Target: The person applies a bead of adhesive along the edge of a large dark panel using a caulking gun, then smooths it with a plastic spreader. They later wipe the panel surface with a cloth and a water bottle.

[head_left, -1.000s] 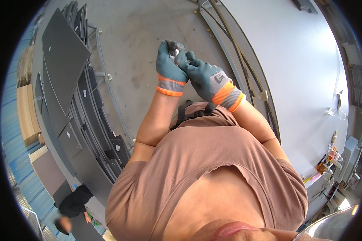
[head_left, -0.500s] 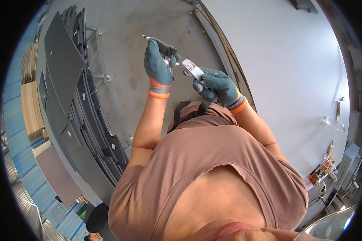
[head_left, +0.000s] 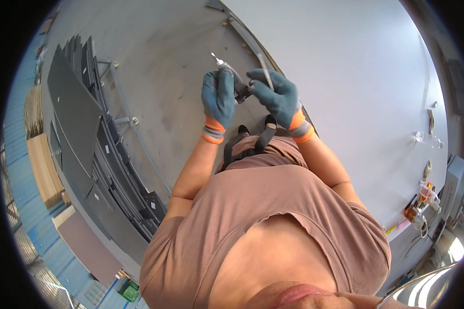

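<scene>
**Two-handed hold on a small tool above the floor: drop and slip hazards**

Hazards. The small grey hand tool with a slim metal tip is held in mid-air over the grey concrete floor, beside the edge of the large white table. A loosened grip would probably let it fall to the floor. The thin pale rod in the right fingers could slip free, because only the fingertips pinch it. The thick gloves likely reduce feel on such small parts.

Hands. The left hand, in a grey-blue glove with an orange cuff, is closed around the tool body, tip pointing up and away. The right hand, gloved alike, has its fingers curled narrowly: it pinches the rod and touches the tool's near end. The two hands meet at the tool, in front of the chest.

Surroundings. Dark grey metal panels stand racked at the left, well apart.
</scene>
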`<control>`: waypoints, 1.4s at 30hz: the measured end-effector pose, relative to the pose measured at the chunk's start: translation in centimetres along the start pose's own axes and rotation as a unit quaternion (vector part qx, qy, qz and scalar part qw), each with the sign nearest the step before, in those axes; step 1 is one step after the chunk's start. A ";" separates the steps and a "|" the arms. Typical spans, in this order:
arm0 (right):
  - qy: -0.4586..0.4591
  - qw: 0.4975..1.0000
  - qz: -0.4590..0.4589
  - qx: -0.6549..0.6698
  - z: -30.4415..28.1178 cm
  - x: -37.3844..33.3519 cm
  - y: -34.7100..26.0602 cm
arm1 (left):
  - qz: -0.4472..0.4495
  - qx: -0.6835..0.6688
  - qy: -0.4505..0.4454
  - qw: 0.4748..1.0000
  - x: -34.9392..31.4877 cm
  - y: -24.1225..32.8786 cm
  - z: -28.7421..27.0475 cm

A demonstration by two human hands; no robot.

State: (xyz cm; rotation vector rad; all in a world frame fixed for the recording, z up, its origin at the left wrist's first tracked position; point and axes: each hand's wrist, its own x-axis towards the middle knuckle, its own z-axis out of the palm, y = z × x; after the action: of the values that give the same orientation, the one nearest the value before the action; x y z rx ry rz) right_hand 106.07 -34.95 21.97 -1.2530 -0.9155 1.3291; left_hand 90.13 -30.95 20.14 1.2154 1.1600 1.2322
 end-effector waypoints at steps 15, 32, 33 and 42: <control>0.404 0.909 0.100 -0.014 -24.9 -2.0 16.9 | -0.305 -0.151 0.037 0.940 -0.7 -6.2 1.9; 0.309 0.692 0.026 -0.652 -29.5 2.8 21.5 | -0.199 -0.270 0.225 0.915 -1.2 -8.3 -6.9; 0.289 0.688 0.030 -0.665 -27.8 3.3 20.9 | -0.195 -0.278 0.234 0.911 -1.5 -8.4 -7.6; 0.253 0.543 0.107 -0.794 -29.0 12.8 22.8 | -0.206 -0.258 0.270 0.904 -4.9 -6.6 -12.1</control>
State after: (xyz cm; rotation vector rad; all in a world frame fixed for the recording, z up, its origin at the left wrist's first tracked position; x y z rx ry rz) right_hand 131.54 -29.70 -7.18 -2.9433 -1.5385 -0.2635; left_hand 78.13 -35.48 13.06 0.2077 1.2797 1.4546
